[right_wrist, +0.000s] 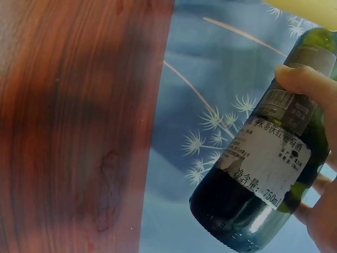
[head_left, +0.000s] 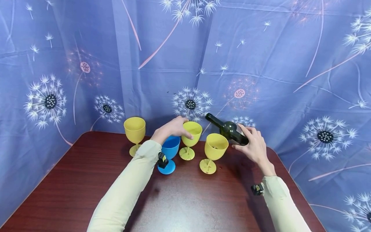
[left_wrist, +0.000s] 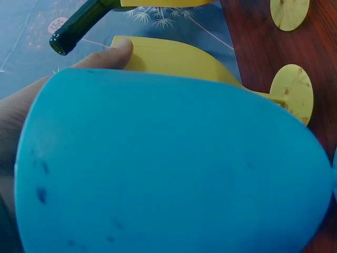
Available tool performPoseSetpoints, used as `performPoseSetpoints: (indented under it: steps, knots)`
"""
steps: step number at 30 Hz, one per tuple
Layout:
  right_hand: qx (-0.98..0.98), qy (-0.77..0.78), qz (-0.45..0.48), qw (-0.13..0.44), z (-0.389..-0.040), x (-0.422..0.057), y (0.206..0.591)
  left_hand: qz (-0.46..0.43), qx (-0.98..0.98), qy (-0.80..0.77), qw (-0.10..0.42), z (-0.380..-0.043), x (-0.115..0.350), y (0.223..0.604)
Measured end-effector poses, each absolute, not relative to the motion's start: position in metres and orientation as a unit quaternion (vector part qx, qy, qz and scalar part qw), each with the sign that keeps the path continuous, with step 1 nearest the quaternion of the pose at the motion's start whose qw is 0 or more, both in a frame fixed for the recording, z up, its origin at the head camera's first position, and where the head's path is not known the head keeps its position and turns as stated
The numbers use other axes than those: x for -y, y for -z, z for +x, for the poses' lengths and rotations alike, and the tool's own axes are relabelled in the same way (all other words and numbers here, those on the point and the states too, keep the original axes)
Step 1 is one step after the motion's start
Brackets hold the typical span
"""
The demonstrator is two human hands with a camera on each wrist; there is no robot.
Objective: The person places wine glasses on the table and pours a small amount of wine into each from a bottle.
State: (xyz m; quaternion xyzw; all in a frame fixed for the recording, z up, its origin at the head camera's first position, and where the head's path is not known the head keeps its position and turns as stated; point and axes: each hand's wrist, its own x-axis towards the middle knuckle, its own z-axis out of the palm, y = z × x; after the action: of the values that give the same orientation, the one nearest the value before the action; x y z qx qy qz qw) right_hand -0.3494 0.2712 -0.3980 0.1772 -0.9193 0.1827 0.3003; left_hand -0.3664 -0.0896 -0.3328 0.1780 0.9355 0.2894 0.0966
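My left hand (head_left: 173,127) grips the bowl of the middle yellow goblet (head_left: 189,137), its thumb at the rim and the other fingertips hidden behind. In front of that wrist stands a blue goblet (head_left: 169,151), whose bowl fills most of the left wrist view. A green glass wine bottle (head_left: 230,130) is held by my right hand (head_left: 254,145), thumb on one side and fingers on the other. The bottle is tilted, its neck pointing up and left, with dark liquid low in it in the right wrist view. Between the two hands another yellow goblet (head_left: 213,153) stands upright, small bits inside its bowl.
A further yellow goblet (head_left: 134,132) stands at the back left of the dark red wooden table (head_left: 197,206). Behind the table hangs a blue cloth (head_left: 162,83) with a dandelion print. Small specks lie by the right goblet's foot.
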Motion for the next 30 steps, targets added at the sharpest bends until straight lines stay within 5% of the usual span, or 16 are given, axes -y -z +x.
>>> performPoseSetpoints:
  steps: [30]
  knots:
    - [0.913,-0.261,0.119,0.289,-0.331,-0.275,0.403,0.135,-0.888,-0.439,-0.016,-0.343,0.151,0.333]
